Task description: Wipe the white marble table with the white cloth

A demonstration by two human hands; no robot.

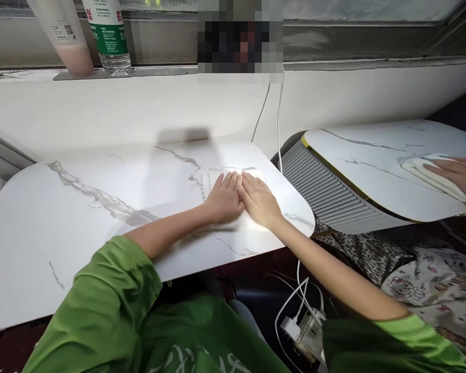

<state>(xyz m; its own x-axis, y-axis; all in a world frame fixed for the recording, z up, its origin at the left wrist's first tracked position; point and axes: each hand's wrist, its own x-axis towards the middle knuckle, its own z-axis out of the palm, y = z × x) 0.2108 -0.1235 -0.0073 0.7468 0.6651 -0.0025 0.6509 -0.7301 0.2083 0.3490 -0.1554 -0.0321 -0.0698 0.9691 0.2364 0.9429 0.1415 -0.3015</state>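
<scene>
My left hand (224, 198) and my right hand (258, 199) lie flat side by side, fingers stretched out, pressing on a white folded cloth or sheet (252, 173) at the right end of a white marble-pattern table (81, 207). The white item is nearly the same colour as the tabletop, and only its far edges show beyond my fingertips. Both my arms wear green sleeves.
Another person's hand (460, 176) rests on a white cloth (423, 168) on a second marble table (373, 150) at the right. A water bottle (108, 36) and a pink tube (68, 36) stand on the window sill. White cables (278, 124) hang between the tables; a power strip (305, 331) lies on the floor.
</scene>
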